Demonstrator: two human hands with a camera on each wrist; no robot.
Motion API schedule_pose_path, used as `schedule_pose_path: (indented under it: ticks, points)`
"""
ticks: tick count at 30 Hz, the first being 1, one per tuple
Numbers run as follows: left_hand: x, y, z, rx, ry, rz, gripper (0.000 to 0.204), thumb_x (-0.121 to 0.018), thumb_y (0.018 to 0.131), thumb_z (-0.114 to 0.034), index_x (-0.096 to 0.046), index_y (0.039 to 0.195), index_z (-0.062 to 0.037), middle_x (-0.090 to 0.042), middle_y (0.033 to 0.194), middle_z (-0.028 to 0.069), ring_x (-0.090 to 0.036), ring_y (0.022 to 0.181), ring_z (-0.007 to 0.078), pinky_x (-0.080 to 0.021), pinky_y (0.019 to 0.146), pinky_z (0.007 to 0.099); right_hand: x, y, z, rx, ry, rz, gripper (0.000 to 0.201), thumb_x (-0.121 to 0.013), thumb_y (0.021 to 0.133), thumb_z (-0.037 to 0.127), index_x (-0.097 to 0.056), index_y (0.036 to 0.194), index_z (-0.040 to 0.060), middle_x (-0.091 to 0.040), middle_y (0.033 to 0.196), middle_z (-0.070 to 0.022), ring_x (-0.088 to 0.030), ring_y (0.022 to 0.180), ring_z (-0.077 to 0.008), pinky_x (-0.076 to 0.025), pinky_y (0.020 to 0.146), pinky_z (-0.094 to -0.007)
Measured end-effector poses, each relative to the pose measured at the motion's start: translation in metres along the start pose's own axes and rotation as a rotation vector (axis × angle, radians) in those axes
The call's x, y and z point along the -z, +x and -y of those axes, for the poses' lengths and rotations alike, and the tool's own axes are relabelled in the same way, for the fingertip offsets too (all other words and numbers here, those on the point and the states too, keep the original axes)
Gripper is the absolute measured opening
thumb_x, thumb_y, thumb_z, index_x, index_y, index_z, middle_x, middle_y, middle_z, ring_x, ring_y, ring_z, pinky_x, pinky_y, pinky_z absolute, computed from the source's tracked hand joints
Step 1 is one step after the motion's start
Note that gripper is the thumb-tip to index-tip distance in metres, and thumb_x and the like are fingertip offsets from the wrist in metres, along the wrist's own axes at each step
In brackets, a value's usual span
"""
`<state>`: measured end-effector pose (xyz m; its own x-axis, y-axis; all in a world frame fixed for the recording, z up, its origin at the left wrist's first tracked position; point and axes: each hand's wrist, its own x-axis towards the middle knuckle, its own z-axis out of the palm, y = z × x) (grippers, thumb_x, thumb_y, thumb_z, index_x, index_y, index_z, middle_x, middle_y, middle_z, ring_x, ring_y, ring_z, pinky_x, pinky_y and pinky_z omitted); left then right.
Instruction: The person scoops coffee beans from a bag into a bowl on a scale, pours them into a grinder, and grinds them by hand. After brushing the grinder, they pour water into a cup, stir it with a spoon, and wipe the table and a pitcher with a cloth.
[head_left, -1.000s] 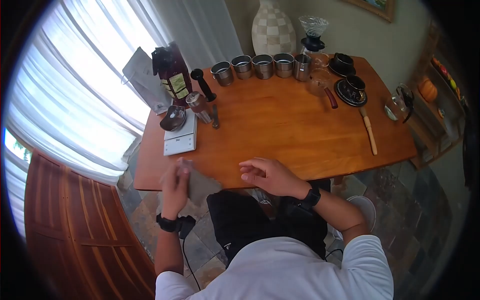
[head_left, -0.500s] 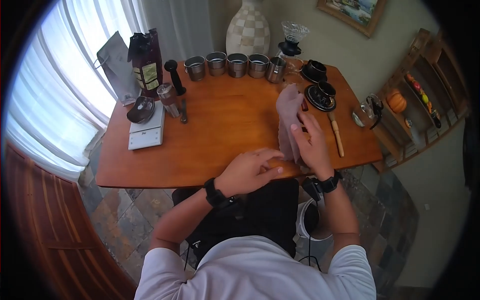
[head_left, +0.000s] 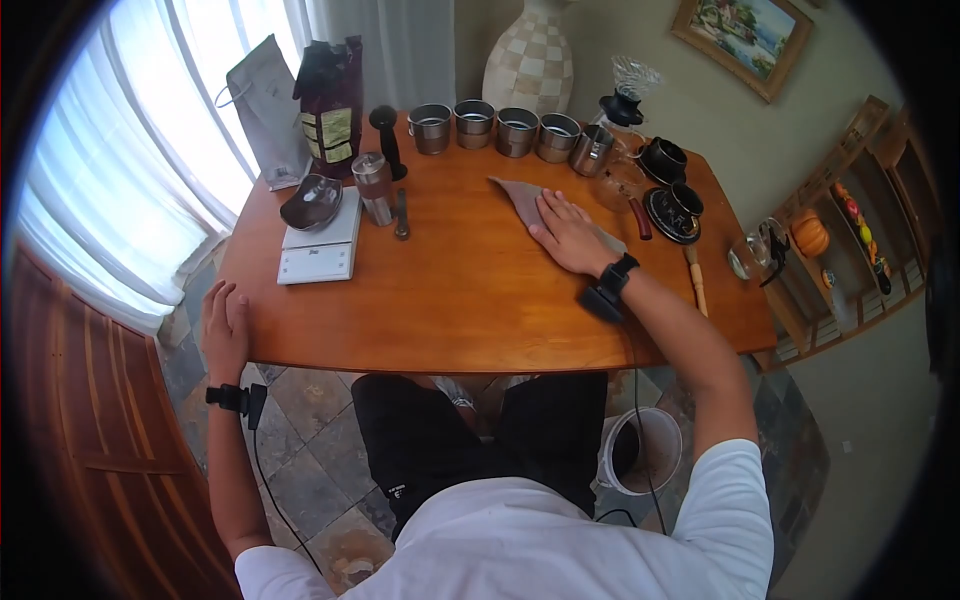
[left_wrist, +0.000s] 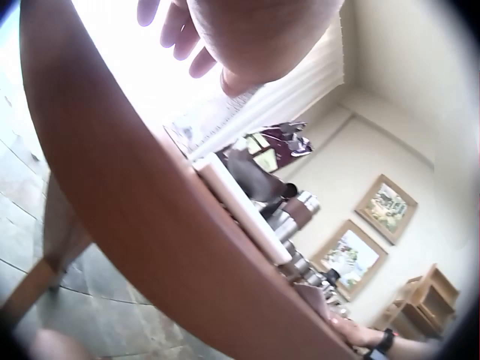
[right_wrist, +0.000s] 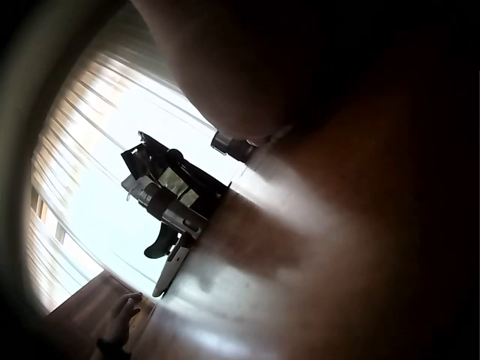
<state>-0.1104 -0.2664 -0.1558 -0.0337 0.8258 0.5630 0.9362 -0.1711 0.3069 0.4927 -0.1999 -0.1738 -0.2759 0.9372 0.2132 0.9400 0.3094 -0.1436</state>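
A grey-brown cloth [head_left: 518, 196] lies flat on the wooden table [head_left: 460, 300], towards the back middle. My right hand [head_left: 562, 232] presses down on it with straight, spread fingers; part of the cloth is hidden under the palm. My left hand [head_left: 225, 318] rests on the table's front left corner, fingers fairly straight, holding nothing. In the left wrist view the left hand [left_wrist: 225, 30] hangs above the table edge [left_wrist: 150, 225], with the right hand [left_wrist: 360, 330] far off. The right wrist view is dark and mostly filled by the right hand itself.
At the back left stand a white scale [head_left: 320, 252] with a dark bowl [head_left: 312, 202], a grinder [head_left: 375, 188], a maroon bag [head_left: 330, 105] and a white bag [head_left: 265, 100]. Metal cups [head_left: 500, 125] line the back. Black cups [head_left: 675, 205] sit right. A bin [head_left: 645, 450] stands below.
The right hand has laid the cloth, held up half a second ago, flat on the table farther back. The left hand has moved from the front edge to the left corner.
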Motion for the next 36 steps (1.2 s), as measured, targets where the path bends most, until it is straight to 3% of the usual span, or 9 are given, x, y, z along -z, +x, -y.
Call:
schedule_pose_path:
  ticks: [4,10,15,19,28,30,31,34,36]
  points:
    - [-0.014,-0.009,0.022,0.038,0.008,0.05,0.041,-0.059,0.104,-0.033,-0.06,0.133,-0.004,-0.056,0.144,0.0169,-0.054,0.134,0.0384,-0.042,0.112,0.0443,-0.028,0.071,0.003,-0.007,-0.031,-0.054,0.068,-0.037,0.109,0.047,-0.043,0.152,-0.0056,-0.039,0.162,-0.0256,-0.034,0.152,-0.0399,-0.027,0.124,-0.0481]
    - [-0.024,-0.011,0.026,0.076,0.031,0.052,0.044,-0.061,0.103,-0.036,-0.06,0.133,-0.0052,-0.053,0.147,0.0171,-0.046,0.141,0.0388,-0.035,0.118,0.0464,-0.048,0.147,0.028,0.173,0.17,-0.085,0.056,-0.047,0.108,0.036,-0.046,0.151,0.0005,-0.041,0.161,-0.0221,-0.038,0.149,-0.039,-0.033,0.122,-0.046]
    - [-0.019,-0.011,0.017,0.105,0.021,0.063,0.046,-0.064,0.1,-0.038,-0.061,0.133,-0.0066,-0.054,0.145,0.016,-0.047,0.139,0.038,-0.037,0.116,0.0459,-0.047,0.164,0.043,0.315,0.201,-0.022,0.049,-0.049,0.108,0.029,-0.049,0.151,0.0065,-0.044,0.161,-0.0166,-0.037,0.151,-0.0369,-0.033,0.123,-0.0447]
    - [-0.019,-0.011,0.015,0.105,0.035,0.054,0.045,-0.064,0.1,-0.038,-0.061,0.133,-0.0072,-0.054,0.145,0.0154,-0.048,0.139,0.0372,-0.037,0.116,0.0459,-0.037,0.131,0.048,0.422,0.301,0.065,0.046,-0.048,0.109,0.024,-0.05,0.152,0.0088,-0.044,0.162,-0.0135,-0.034,0.153,-0.0356,-0.029,0.125,-0.0453]
    - [-0.024,-0.012,0.022,0.064,0.069,0.022,0.044,-0.064,0.1,-0.038,-0.062,0.132,-0.0073,-0.056,0.143,0.0152,-0.051,0.136,0.0377,-0.039,0.114,0.0459,0.024,-0.052,0.111,0.559,0.375,0.243,0.046,-0.045,0.111,0.028,-0.049,0.153,0.0091,-0.042,0.165,-0.0083,-0.028,0.157,-0.0322,-0.023,0.126,-0.0504]
    - [-0.025,-0.012,0.023,0.063,0.073,0.021,0.043,-0.064,0.1,-0.037,-0.062,0.131,-0.0069,-0.057,0.143,0.0153,-0.052,0.135,0.0372,-0.04,0.113,0.0457,0.034,-0.082,0.123,0.638,0.53,0.299,0.043,-0.045,0.111,0.027,-0.056,0.147,0.0071,-0.052,0.157,-0.0096,-0.041,0.151,-0.0311,-0.033,0.122,-0.0468]
    - [-0.023,-0.012,0.022,0.055,0.069,0.029,0.043,-0.064,0.1,-0.037,-0.062,0.131,-0.0069,-0.057,0.143,0.0153,-0.052,0.135,0.0372,-0.04,0.113,0.0457,0.041,-0.091,0.126,0.625,0.533,0.297,0.043,-0.045,0.111,0.027,-0.056,0.147,0.0071,-0.052,0.157,-0.0096,-0.041,0.151,-0.0311,-0.033,0.122,-0.0468]
    - [-0.018,-0.01,0.019,0.005,0.089,0.064,0.041,-0.063,0.101,-0.033,-0.062,0.132,-0.0053,-0.057,0.142,0.0159,-0.053,0.133,0.0372,-0.041,0.112,0.0444,0.06,-0.119,0.129,0.305,0.961,0.393,0.036,-0.048,0.11,0.023,-0.063,0.138,0.0054,-0.064,0.143,-0.0111,-0.058,0.136,-0.0297,-0.046,0.112,-0.0408]
    - [-0.025,-0.013,0.029,0.04,0.038,0.039,0.043,-0.062,0.102,-0.037,-0.063,0.133,-0.0064,-0.058,0.143,0.0153,-0.053,0.134,0.0365,-0.041,0.112,0.044,0.081,-0.127,0.108,0.144,0.907,0.047,0.032,-0.051,0.11,0.021,-0.066,0.131,0.003,-0.071,0.131,-0.0128,-0.068,0.121,-0.0288,-0.052,0.102,-0.0359]
